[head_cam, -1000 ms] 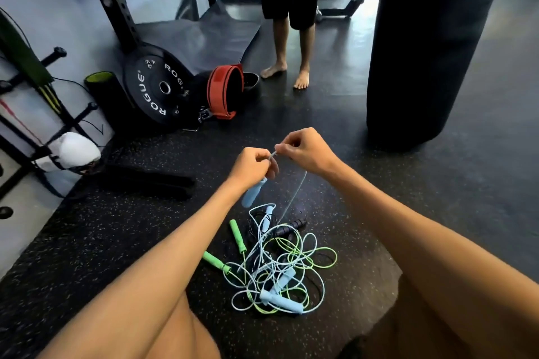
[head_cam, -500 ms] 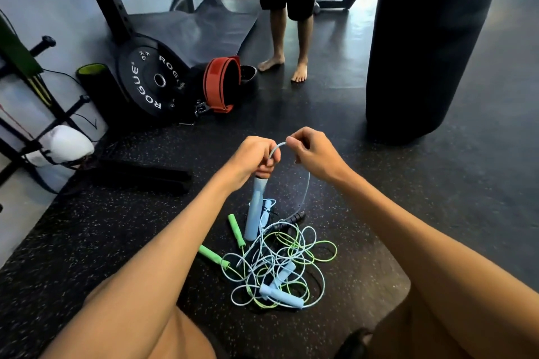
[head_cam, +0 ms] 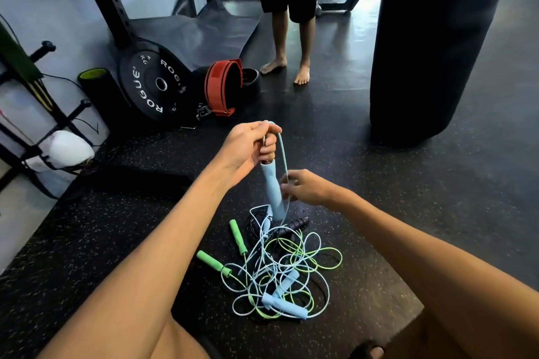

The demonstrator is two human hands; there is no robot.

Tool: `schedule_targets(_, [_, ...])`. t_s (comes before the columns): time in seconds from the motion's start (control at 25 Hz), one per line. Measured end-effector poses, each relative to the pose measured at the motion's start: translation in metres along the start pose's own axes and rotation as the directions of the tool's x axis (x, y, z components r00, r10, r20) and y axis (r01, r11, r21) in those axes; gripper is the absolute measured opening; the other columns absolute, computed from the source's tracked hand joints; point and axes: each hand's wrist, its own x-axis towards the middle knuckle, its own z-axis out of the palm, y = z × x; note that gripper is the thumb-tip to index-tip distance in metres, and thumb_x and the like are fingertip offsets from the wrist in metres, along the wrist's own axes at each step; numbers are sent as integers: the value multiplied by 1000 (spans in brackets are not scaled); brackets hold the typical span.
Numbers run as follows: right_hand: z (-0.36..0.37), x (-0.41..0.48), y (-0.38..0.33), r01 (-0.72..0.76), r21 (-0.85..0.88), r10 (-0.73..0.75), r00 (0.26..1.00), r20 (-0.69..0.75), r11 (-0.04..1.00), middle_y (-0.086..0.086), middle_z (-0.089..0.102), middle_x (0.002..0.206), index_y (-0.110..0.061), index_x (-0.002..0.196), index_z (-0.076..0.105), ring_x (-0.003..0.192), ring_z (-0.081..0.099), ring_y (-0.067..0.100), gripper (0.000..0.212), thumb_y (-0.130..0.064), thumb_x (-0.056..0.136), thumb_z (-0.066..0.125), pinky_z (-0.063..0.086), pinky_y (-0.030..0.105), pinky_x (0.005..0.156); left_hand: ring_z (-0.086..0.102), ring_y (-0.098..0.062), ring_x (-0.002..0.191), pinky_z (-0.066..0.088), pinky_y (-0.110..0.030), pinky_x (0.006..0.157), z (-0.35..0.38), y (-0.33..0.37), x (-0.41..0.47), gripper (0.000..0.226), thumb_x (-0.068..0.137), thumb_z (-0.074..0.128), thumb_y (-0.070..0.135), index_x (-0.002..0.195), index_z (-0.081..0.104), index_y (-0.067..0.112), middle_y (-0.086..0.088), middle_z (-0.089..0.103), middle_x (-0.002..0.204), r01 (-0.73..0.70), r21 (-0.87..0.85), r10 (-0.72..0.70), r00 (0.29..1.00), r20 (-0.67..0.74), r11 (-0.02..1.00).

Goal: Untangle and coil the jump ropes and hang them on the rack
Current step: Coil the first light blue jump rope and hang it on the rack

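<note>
Head view — blue, green, black jump ropes [head_cam: 284,306] tangled together.

The pale blue jump rope [head_cam: 272,189] is one soft shade, handle and cord alike. In the heap on the floor, green handles [head_cam: 238,237] trail a lime cord [head_cam: 339,256] beside a black handle [head_cam: 297,224]. The floor [head_cam: 87,242] is black with pale flecks. The weight plate [head_cam: 151,102] is black with white lettering, and the belt [head_cam: 210,87] is red with black edges.
</note>
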Motion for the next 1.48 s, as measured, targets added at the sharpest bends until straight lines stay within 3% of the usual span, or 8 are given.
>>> schedule_targets(0.24, [-8,0,-19,65,-49,-73,983,-166,997,17,73,75,-5,86,61,66,71,30,21,-22,99,59,60,45,69,70,-18,64,55,-27,63,-25,4,2,30,106,33,9,94,59,0,-5,71,67,-147,-191,86,952,-293,970])
schedule_targets(0.4, [-17,-6,-39,266,50,-237,919,-316,963,-2,54,55,-13,80,61,46,47,13,21,-25,97,62,43,31,48,74,-33,85,59,-34,74,-41,15,1,32,106,28,8,95,55,-4,-21,74,85,-276,-385,144,931,-336,881])
schedule_targets(0.6, [-9,-7,-31,177,8,-176,982,-66,984,9,72,68,-5,97,59,57,67,17,23,-28,99,58,57,34,62,72,-39,93,59,-38,78,-52,20,2,34,107,27,8,96,56,-6,-26,72,92,-336,-467,157,911,-380,818])
schedule_targets(0.72, [-5,0,-5,43,-238,-19,995,102,970,10,77,82,-9,97,54,77,74,16,20,-28,97,62,58,37,82,71,-41,94,59,-40,79,-58,22,3,32,107,27,8,100,54,-6,-29,71,94,-370,-434,150,875,-461,822])
schedule_targets(0.8, [-5,-1,-2,38,-253,-14,995,97,967,10,77,80,-3,95,56,77,75,17,19,-20,97,62,57,33,77,71,-43,93,59,-43,83,-56,21,2,30,107,28,8,101,53,-8,-32,70,96,-383,-378,150,841,-519,843])
schedule_targets(1.08, [-1,-16,-36,354,-253,-370,929,-16,900,8,67,66,-12,79,56,56,58,14,19,-11,98,55,53,38,61,73,-37,84,60,-42,81,-57,13,5,27,105,37,7,96,57,-8,-32,69,92,-375,90,354,731,-584,923])
schedule_targets(1.32, [-8,-27,-59,610,-288,-670,715,-202,738,-4,57,79,-12,83,63,71,52,5,20,-10,100,53,38,15,64,74,-33,82,60,-44,82,-77,16,4,26,104,40,7,88,58,-3,-27,70,88,-372,173,393,669,-631,912])
schedule_targets(1.48, [-9,-35,-68,649,-246,-694,665,-276,720,-16,50,71,-5,86,64,65,48,1,20,-7,101,52,31,11,61,74,-33,81,61,-42,80,-74,11,1,27,104,42,9,93,60,-7,-27,71,88,-296,209,363,752,-550,932])
